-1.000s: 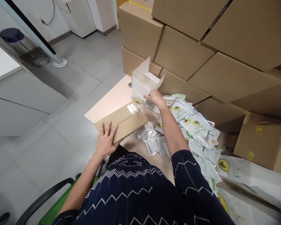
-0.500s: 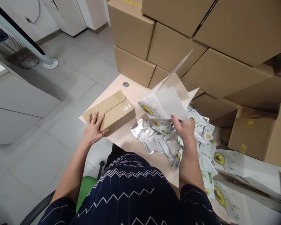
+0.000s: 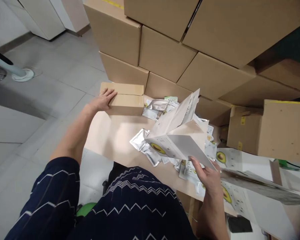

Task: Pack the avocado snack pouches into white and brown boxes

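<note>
My left hand [image 3: 105,99] lies with fingers spread on the left end of a closed brown cardboard box [image 3: 128,100], which sits at the far edge of the pale table [image 3: 100,133]. My right hand [image 3: 206,171] pinches the edge of a white carton [image 3: 170,146] printed with an avocado. The carton's flaps stand open and it is tilted above a heap of flat sachets. Silver sachets [image 3: 153,156] show at its left, and white-and-green avocado sachets [image 3: 190,169] lie beneath it, partly hidden.
Large brown cardboard boxes [image 3: 165,53] are stacked behind the table. More white avocado cartons [image 3: 255,186] lie flat at the right, near a black object [image 3: 240,224]. Another brown box [image 3: 245,130] stands behind them. Grey tiled floor [image 3: 72,73] is at the left.
My left hand has pushed the brown box away toward the stacked boxes and turned it. The white carton, still in my right hand, has come lower and nearer to me. The view has shifted right.
</note>
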Available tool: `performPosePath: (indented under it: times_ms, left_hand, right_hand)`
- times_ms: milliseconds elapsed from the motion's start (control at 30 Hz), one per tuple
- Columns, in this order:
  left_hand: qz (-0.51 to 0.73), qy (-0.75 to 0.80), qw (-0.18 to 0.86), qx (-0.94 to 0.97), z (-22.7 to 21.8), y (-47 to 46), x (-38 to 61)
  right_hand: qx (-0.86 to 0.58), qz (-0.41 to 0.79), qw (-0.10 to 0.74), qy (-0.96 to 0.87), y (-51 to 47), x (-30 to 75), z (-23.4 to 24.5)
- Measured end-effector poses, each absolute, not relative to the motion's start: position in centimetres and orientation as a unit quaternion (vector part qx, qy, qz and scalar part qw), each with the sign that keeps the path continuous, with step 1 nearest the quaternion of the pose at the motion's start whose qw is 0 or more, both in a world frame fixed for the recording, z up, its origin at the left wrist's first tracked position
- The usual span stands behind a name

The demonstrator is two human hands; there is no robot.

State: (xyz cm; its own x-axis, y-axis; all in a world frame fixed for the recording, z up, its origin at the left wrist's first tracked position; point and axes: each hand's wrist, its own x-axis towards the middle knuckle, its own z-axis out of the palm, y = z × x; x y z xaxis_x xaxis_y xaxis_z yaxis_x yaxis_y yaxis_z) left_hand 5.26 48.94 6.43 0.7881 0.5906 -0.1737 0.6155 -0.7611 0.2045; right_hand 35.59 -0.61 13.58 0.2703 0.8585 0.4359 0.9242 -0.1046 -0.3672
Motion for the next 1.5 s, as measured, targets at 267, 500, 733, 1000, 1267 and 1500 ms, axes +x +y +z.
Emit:
performPosePath:
  times_ms: [267, 500, 733, 1000, 1267, 1500]
  left_hand:
    - [0.044, 0.409, 0.137, 0.901, 5.4, 46.8, 12.3]
    - [0.451, 0.420, 0.215, 0.758, 8.2, 34.8, 7.7]
    - [0.480, 0.324, 0.214, 0.787, 16.1, 20.8, 2.4]
    - [0.027, 0.334, 0.248, 0.909, 13.4, 19.8, 0.1]
    - [-0.112, 0.349, 0.168, 0.915, 9.5, 17.6, -2.1]
    - [-0.127, 0.414, 0.078, 0.898, 5.8, 17.9, 0.2]
  right_hand:
    - [-0.722, 0.002, 0.298, -0.624, 2.4, 30.7, 12.6]
    - [-0.652, 0.023, 0.201, -0.731, 7.7, 26.6, 9.7]
    - [-0.606, 0.100, 0.157, -0.773, 10.6, 21.7, 5.5]
    - [-0.622, 0.310, 0.217, -0.685, 9.3, 20.9, 4.9]
    - [-0.692, 0.368, 0.277, -0.556, 9.5, 22.6, 5.2]
    - [-0.721, 0.088, 0.166, -0.667, 14.0, 20.8, 5.4]
